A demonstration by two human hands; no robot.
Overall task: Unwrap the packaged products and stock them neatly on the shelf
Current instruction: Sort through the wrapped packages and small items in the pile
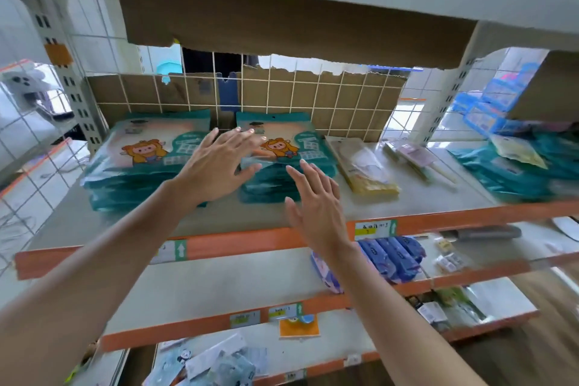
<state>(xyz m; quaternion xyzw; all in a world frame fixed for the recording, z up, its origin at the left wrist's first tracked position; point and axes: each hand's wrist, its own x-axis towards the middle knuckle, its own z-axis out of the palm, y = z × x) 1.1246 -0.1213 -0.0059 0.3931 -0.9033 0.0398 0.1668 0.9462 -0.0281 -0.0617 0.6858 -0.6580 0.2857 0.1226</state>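
Note:
Two stacks of teal cartoon-printed packets lie on the white shelf (pixel 250 216) with the orange front lip. The left stack (pixel 138 163) sits near the shelf's left post. The right stack (pixel 282 153) lies at the middle. My left hand (pixel 219 163) hovers with fingers spread between the two stacks, its fingertips over the right stack's upper left corner. My right hand (pixel 316 200) is held flat and open in front of the right stack's near edge. Neither hand holds anything. I cannot tell whether either hand touches the packets.
A yellow-bottomed packet (pixel 363 166) and slim pink packets (pixel 416 157) lie right of the stacks. More teal packets (pixel 513 172) fill the neighbouring shelf. Cardboard (pixel 282 22) and wire mesh back the shelf. Blue packs (pixel 394 257) sit one shelf down; loose packets (pixel 216 360) lie lower.

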